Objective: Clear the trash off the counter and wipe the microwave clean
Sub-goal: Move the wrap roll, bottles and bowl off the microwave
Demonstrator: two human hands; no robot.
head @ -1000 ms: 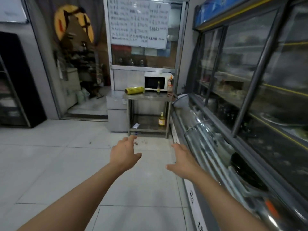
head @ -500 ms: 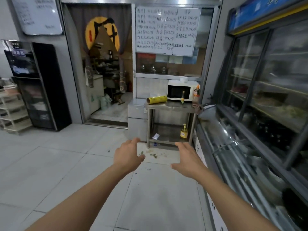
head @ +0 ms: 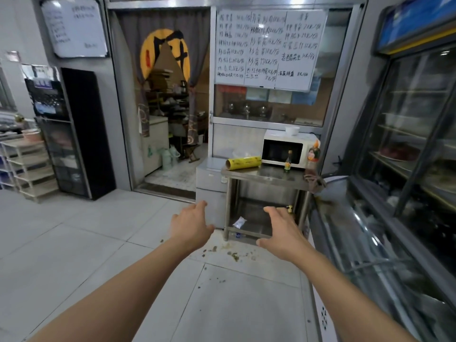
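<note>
While held out over the tiled floor (head: 74,243), both empty: left hand (head: 191,227) and right hand (head: 280,234), fingers loosely spread, palms down, well apart from each other, touching nothing. Beyond the fingertips, a steel counter (head: 265,175) on legs. On its top, well ahead of the right hand, a white microwave (head: 286,149), door closed, a small white bowl (head: 292,130) resting on it. Just in front of the microwave door, upright, a small green bottle (head: 287,161); to the right of the oven, a red-labelled bottle (head: 313,156). To the left, ahead of the gap between the hands, a yellow roll (head: 243,162) lying on its side at the counter's left end. On the lower shelf, between the two hands as seen from the head camera, a crumpled white wrapper (head: 239,222); partly hidden behind the right hand, a yellow-capped bottle (head: 289,208). Scattered on the tiles just below and between the hands, brownish scraps (head: 232,254). Right of the right arm, a glass display case (head: 370,243) running toward the counter. Above the microwave, a handwritten whiteboard (head: 269,48). Far left of the left hand, a black fridge (head: 74,134) and a pale rack (head: 29,166); ahead of the left hand, a curtained doorway (head: 170,119).
</note>
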